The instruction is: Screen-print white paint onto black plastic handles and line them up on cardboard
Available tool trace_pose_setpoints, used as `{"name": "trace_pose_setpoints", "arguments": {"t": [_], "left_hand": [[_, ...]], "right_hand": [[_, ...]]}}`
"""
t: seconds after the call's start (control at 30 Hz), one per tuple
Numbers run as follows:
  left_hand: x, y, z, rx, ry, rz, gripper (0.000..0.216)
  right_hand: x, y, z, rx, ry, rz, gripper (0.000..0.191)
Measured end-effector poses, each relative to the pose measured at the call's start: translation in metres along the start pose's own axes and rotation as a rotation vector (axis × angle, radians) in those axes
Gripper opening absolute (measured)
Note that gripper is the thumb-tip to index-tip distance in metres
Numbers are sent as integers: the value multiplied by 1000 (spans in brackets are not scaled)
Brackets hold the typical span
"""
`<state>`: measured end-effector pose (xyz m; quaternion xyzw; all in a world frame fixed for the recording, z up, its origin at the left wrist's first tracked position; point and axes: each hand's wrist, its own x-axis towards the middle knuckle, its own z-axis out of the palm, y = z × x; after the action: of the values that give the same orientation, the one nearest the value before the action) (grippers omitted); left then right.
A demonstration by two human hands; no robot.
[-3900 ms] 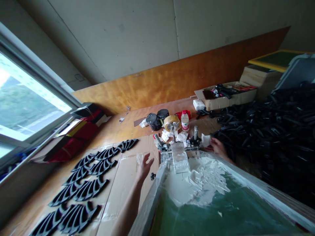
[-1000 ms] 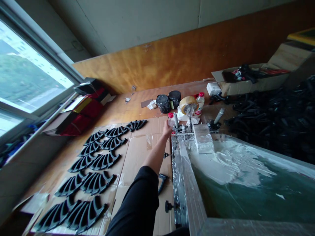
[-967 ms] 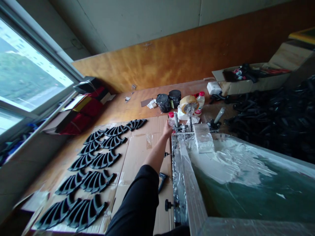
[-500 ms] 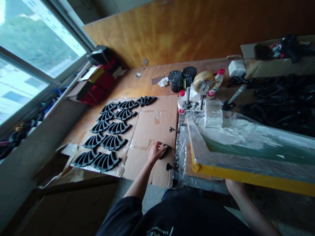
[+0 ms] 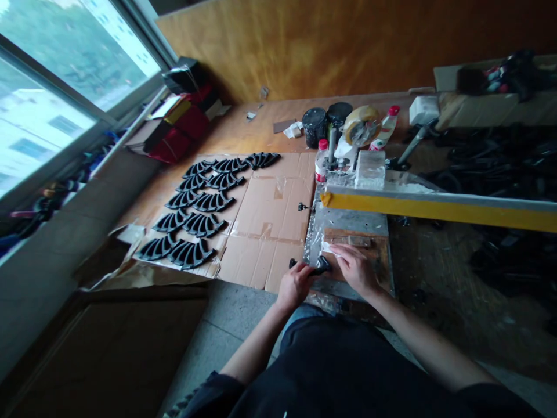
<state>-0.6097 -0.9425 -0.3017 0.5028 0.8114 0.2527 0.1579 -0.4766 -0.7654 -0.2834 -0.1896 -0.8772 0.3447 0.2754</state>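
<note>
My left hand (image 5: 297, 284) is closed round a small black curved part (image 5: 321, 267) at the near edge of the metal printing base (image 5: 348, 223). My right hand (image 5: 354, 267) rests on the same part from the right, fingers bent over it. Both hands are under the raised screen frame (image 5: 439, 206), whose yellow edge runs across above them. Rows of black fan-shaped parts (image 5: 195, 203) lie on the cardboard sheet (image 5: 265, 215) to the left.
Two black ink tubs (image 5: 324, 122), a tape roll (image 5: 360, 123) and two red-capped bottles (image 5: 321, 159) stand behind the frame's hinges. A heap of black parts (image 5: 500, 168) fills the right side. A cardboard box (image 5: 478, 98) sits far right; a window is left.
The view dropped downward. My left hand left the hinge area, took a black part off the cardboard and carried it onto the base. My right hand came in onto it.
</note>
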Motion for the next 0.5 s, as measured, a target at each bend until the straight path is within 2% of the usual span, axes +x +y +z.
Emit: {"name": "trace_pose_setpoints", "arguments": {"t": [0.07, 0.2, 0.37, 0.5], "left_hand": [[-8, 8, 9, 27, -19, 26, 16], [-7, 5, 16, 40, -20, 42, 16], [-4, 3, 14, 36, -27, 29, 13], [-4, 4, 12, 34, -63, 25, 14]], "right_hand": [[-4, 0, 12, -55, -101, -85, 39], [-24, 5, 29, -179, -290, -179, 47], [-56, 13, 20, -195, -361, -200, 53], [-48, 7, 17, -178, -399, -160, 52]]}}
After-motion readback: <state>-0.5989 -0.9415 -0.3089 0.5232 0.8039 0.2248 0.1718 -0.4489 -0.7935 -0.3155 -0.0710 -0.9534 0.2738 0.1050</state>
